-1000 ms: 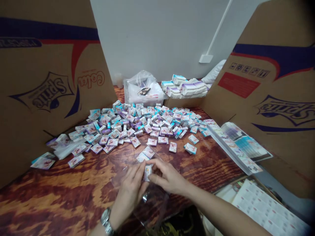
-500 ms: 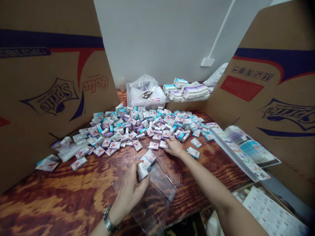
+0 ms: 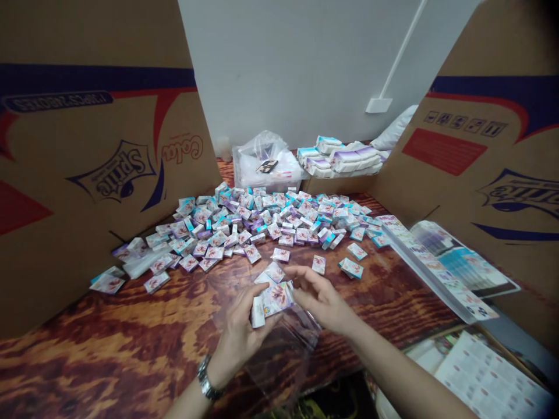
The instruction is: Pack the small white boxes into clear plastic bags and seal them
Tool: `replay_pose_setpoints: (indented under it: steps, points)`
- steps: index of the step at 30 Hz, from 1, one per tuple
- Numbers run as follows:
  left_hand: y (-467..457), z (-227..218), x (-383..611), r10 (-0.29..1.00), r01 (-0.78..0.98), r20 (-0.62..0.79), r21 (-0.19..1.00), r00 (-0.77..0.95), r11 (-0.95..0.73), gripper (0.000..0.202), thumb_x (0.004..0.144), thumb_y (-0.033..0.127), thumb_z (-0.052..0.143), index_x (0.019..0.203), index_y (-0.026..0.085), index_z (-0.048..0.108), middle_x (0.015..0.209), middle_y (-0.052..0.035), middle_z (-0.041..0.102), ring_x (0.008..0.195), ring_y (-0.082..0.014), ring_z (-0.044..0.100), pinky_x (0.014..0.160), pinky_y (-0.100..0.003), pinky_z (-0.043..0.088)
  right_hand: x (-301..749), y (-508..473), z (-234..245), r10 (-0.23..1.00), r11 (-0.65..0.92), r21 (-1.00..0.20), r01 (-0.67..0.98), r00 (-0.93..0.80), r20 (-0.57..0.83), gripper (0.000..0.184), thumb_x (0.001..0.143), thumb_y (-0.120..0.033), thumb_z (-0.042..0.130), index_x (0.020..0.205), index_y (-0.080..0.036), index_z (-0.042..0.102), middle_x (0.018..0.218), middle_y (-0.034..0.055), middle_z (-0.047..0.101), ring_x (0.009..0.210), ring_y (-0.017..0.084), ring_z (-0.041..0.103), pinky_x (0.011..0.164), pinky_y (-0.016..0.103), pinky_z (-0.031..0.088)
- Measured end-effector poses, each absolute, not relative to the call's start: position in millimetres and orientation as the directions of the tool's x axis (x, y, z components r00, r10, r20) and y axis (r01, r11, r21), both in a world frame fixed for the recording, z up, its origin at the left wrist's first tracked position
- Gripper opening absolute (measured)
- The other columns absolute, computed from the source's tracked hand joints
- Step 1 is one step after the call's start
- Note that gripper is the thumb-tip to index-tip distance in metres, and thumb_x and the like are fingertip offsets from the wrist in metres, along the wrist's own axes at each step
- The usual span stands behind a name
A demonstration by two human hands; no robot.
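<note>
My left hand (image 3: 238, 329) grips a small bunch of white, purple and teal printed boxes (image 3: 271, 301) at the front of the table. My right hand (image 3: 318, 298) is close beside them, its fingers spread and its fingertips at their upper edge. A clear plastic bag (image 3: 279, 355) lies under both hands, its mouth by the boxes. Two loose boxes (image 3: 271, 274) rest just beyond my fingers. A large scattered pile of similar boxes (image 3: 248, 230) covers the middle of the wood-grain table (image 3: 109, 361). A wristwatch (image 3: 207, 378) sits on my left wrist.
Printed Sprite cardboard sheets (image 3: 100, 169) stand along the left and right. At the back are a plastic bin with a bag (image 3: 266, 169) and stacked packs (image 3: 340, 157). Printed sheets in a clear sleeve (image 3: 441, 267) lie on the right, with papers (image 3: 489, 378) below the table edge.
My right hand has come back from the pile to the boxes in my left hand. My left hand now shows more boxes. The view has shifted slightly.
</note>
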State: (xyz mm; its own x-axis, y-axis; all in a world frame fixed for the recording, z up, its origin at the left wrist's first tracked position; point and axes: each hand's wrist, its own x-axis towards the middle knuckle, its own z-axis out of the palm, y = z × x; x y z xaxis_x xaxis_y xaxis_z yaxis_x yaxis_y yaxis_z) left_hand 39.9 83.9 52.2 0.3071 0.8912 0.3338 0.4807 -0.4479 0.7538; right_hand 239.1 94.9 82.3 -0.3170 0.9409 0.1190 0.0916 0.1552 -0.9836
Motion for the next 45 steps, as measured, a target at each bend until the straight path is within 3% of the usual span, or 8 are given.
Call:
replay_pose_setpoints:
  steps: [4,10,18,25,30,36,40,45]
  points:
    - [77.1,44.6,39.0,0.908,0.468,0.360,0.778,0.214,-0.419,0.042,0.080,0.032,0.064,0.117,0.020,0.047,0.111,-0.0098,0.061,0.096,-0.0210,0.062,0.080,-0.034,0.050,221.8,86.9,67.7,0.996,-0.001,-0.991,-0.136,-0.087,0.011,0.026,0.081,-0.039,0.061,0.101,-0.022,0.058,0.094,0.0033,0.060,0.087,0.016,0.057,0.079,0.030,0.047]
    - [73.7,41.2,40.0,0.863,0.478,0.466,0.723,0.194,-0.498,0.041,0.080,0.027,0.063,0.118,0.022,0.048,0.112,-0.0089,0.061,0.102,-0.0222,0.059,0.083,-0.035,0.049,210.9,81.5,67.9,0.999,-0.034,-0.984,-0.173,0.023,-0.038,0.023,0.075,-0.039,0.067,0.089,-0.020,0.063,0.081,0.0010,0.061,0.075,0.015,0.056,0.068,0.026,0.046]
    - [69.4,45.8,42.4,0.785,0.546,0.586,0.599,0.200,-0.586,0.044,0.082,0.021,0.061,0.123,0.023,0.045,0.104,-0.0078,0.061,0.092,-0.0216,0.059,0.075,-0.035,0.048,208.8,76.2,74.4,0.998,0.024,-1.000,-0.003,0.056,0.024,0.019,0.081,-0.036,0.061,0.090,-0.020,0.067,0.086,0.0039,0.065,0.078,0.017,0.059,0.070,0.028,0.047]
    - [68.9,49.1,44.5,0.806,0.573,0.561,0.604,0.188,-0.554,0.045,0.083,0.020,0.059,0.125,0.022,0.044,0.108,-0.0088,0.060,0.096,-0.0225,0.057,0.079,-0.035,0.047,202.3,60.8,79.8,0.971,0.202,-0.941,0.273,0.073,0.229,0.023,0.089,-0.028,0.051,0.108,-0.024,0.063,0.100,0.0070,0.065,0.092,0.021,0.060,0.080,0.034,0.050]
    - [74.1,53.3,39.9,0.820,0.586,0.522,0.598,0.234,-0.547,0.042,0.084,0.021,0.056,0.124,0.022,0.044,0.107,-0.0093,0.059,0.097,-0.0225,0.056,0.080,-0.035,0.046,208.5,56.4,76.7,0.940,0.321,-0.849,0.419,-0.035,0.339,0.030,0.090,-0.023,0.049,0.119,-0.026,0.056,0.107,0.0074,0.063,0.099,0.022,0.059,0.087,0.036,0.048]
    - [79.7,61.2,41.6,0.825,0.582,0.381,0.586,0.416,-0.564,0.048,0.084,0.016,0.052,0.129,0.021,0.037,0.111,-0.0111,0.056,0.099,-0.0241,0.054,0.083,-0.040,0.046,245.6,80.2,85.0,0.848,0.483,-0.748,0.456,-0.456,0.270,0.060,0.083,-0.035,0.062,0.137,-0.025,0.039,0.138,0.0103,0.039,0.126,0.026,0.039,0.103,0.040,0.036]
    - [80.7,66.1,52.5,0.825,0.546,0.327,0.629,0.460,-0.553,0.067,0.081,0.015,0.052,0.139,0.019,0.020,0.126,-0.0150,0.047,0.116,-0.0265,0.046,0.094,-0.045,0.042,253.0,85.5,82.7,0.862,0.438,-0.771,0.462,-0.460,0.214,0.043,0.089,-0.029,0.053,0.130,-0.025,0.046,0.116,0.0088,0.055,0.108,0.020,0.053,0.092,0.034,0.044]
    - [80.7,63.6,59.5,0.816,0.590,0.282,0.577,0.504,-0.564,0.067,0.076,0.004,0.045,0.138,0.017,0.024,0.124,-0.0161,0.046,0.117,-0.0267,0.044,0.096,-0.046,0.041,252.6,84.8,74.2,0.939,0.301,-0.843,0.445,-0.292,0.181,0.022,0.085,-0.028,0.059,0.105,-0.022,0.063,0.102,0.0055,0.061,0.093,0.018,0.058,0.081,0.029,0.046]
